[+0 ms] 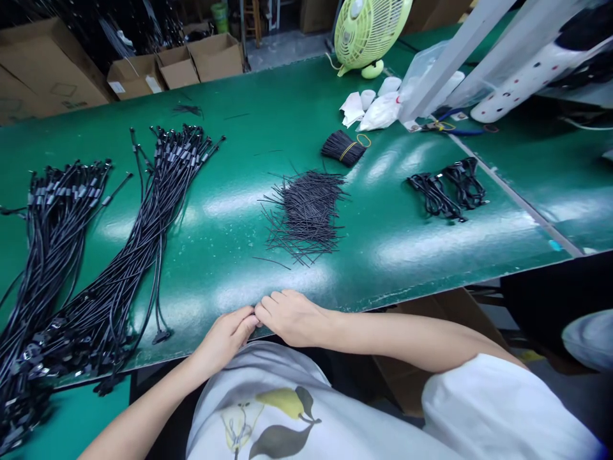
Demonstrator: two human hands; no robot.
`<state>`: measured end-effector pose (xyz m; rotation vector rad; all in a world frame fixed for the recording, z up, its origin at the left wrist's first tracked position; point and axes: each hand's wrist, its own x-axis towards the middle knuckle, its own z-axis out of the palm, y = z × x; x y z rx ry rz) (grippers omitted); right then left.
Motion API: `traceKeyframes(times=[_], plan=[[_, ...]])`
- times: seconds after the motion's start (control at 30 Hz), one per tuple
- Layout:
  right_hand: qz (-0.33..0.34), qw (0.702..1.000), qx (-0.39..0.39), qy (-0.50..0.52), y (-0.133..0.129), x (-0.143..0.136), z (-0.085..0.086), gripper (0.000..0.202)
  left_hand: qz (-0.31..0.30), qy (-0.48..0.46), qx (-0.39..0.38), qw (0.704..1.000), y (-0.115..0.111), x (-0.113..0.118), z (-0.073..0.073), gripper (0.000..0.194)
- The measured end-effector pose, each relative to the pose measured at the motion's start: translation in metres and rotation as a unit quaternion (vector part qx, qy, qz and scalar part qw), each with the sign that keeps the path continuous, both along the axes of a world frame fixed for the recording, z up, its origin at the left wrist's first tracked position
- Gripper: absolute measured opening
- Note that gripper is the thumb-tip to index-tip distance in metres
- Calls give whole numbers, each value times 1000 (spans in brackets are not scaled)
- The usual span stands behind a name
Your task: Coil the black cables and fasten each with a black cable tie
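Note:
My left hand (228, 337) and my right hand (290, 317) meet at the table's front edge, fingers curled and fingertips together. Anything between the fingers is too small or hidden to make out. Just beyond them lies a loose pile of thin black ties (311, 214), with a single tie (272, 261) nearer my hands. Behind the pile is a bundle of black ties (343, 148) with a yellow band round it. Two long bunches of black cables, one at the far left (57, 223) and one beside it (158, 198), stretch across the table.
Coiled black cables (447, 188) lie on the right of the green table (225, 236). A green fan (371, 32), white crumpled bags (380, 112) and blue-handled pliers (454, 128) are at the back, near a metal post (450, 57). Cardboard boxes (215, 59) stand beyond the table.

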<state>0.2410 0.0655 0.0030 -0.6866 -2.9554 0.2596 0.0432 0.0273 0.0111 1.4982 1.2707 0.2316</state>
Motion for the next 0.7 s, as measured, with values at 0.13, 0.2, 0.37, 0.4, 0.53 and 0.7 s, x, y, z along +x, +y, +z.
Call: traceKeyframes(times=[0.13,0.2,0.37,0.4,0.53,0.7], plan=[[9,999,45,23,6,3,3,21,2,23,49,999,2,-1,0,27],[7,1000,23,12,5,1,4,21,-3,43,104,994,1,0,0,26],[52,997,-51,-6,12,2,4,30,2,46,118,992,-1,0,-3,29],[60,996,-66,16,23,9,4,31,17,28,93,995,-2,-2,-5,30],[-179,970,12,161,103,62,-3,31,183,-120,-17,976,-4,-13,-10,35],[-398,904,109,114,191,124,-31,38,325,-295,-92,894,-12,-18,-5,36]])
